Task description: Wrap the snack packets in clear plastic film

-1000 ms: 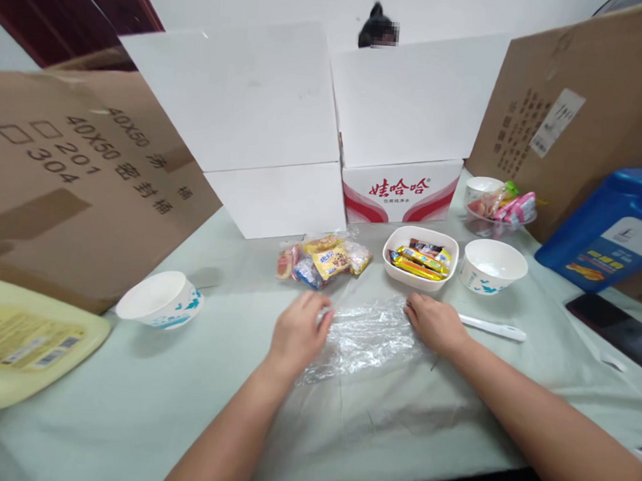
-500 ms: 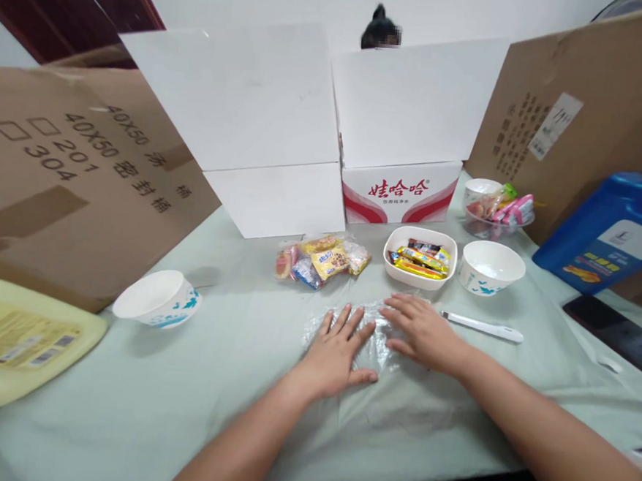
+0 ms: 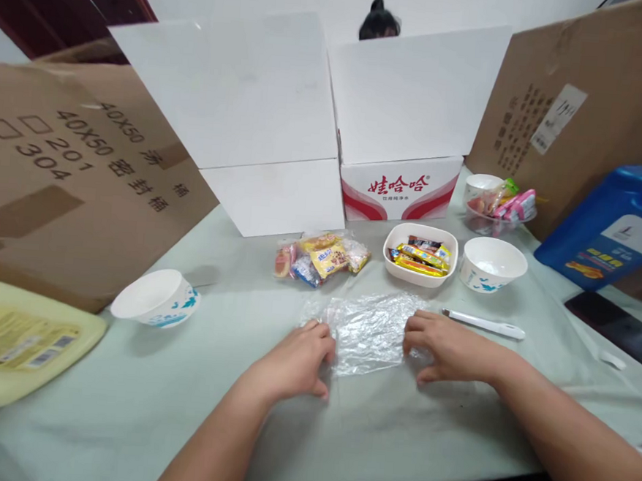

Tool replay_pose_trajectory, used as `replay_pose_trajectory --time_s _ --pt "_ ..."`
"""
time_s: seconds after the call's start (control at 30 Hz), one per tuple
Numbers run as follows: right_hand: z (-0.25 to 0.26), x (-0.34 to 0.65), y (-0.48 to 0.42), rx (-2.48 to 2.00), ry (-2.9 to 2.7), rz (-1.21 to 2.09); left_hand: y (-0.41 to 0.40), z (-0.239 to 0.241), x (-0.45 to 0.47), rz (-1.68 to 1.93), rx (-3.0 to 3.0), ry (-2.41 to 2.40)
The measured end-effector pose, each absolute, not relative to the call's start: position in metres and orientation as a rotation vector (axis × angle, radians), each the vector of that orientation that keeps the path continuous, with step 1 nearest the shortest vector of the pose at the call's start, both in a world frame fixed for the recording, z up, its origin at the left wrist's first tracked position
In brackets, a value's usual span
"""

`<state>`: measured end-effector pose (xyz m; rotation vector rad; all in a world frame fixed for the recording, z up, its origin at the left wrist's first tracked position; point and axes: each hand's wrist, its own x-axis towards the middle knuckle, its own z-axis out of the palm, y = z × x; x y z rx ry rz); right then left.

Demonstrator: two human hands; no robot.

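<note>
A clear, crinkled plastic bag (image 3: 372,336) lies flat on the cloth in front of me. At its left edge is my left hand (image 3: 299,356), fingers bent and resting on the film, thumb held apart. My right hand (image 3: 448,348) touches the bag's right edge in a similar curve, its thumb also apart from the fingers. Neither hand visibly pinches the film. Just beyond the right hand lies a white-handled knife (image 3: 483,324). Behind the bag are a pile of wrapped snacks (image 3: 328,259) and a white dish (image 3: 420,278) holding several snack bars (image 3: 422,256).
Paper bowls stand at left (image 3: 157,299) and right (image 3: 492,266). A plastic bowl of sweets (image 3: 502,209) is at the back right, near a blue bottle (image 3: 602,231) and a phone (image 3: 617,327). A yellow jug (image 3: 22,344) lies left. Boxes (image 3: 402,187) line the back; a person's head shows behind.
My hands have moved apart, from lying flat on the middle of the bag to its two side edges. Their fingers have gone from spread to bent, and more of the bag shows.
</note>
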<state>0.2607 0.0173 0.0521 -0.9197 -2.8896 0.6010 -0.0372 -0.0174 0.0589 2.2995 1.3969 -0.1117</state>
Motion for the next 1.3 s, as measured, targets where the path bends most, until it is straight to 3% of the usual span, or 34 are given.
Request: replay_pose_trajectory --time_s 0.13,0.33,0.53,0.8,1.03,1.3 --pt "0.052 0.265 0.023 -1.024 -2.928 0.650 -0.017 0.057 -0.038 -0.179 2.266 1.449" --pt "0.060 0.277 0.020 -0.986 -2.849 0.801 -0.018 0.068 -0.055 -0.001 2.188 1.349" --pt "0.061 0.284 0.024 -1.297 -2.686 1.025 -0.004 0.058 -0.069 0.199 1.900 1.394" --pt "0.039 0.265 0.037 -1.718 -2.547 0.577 0.013 0.038 -0.052 0.294 1.979 1.833" --pt "0.032 0.261 0.039 -1.888 -2.545 0.437 0.014 0.039 -0.045 0.204 2.014 1.977" --pt "0.033 0.267 0.042 -1.915 -2.437 0.580 0.019 0.032 -0.073 0.376 1.706 1.549"
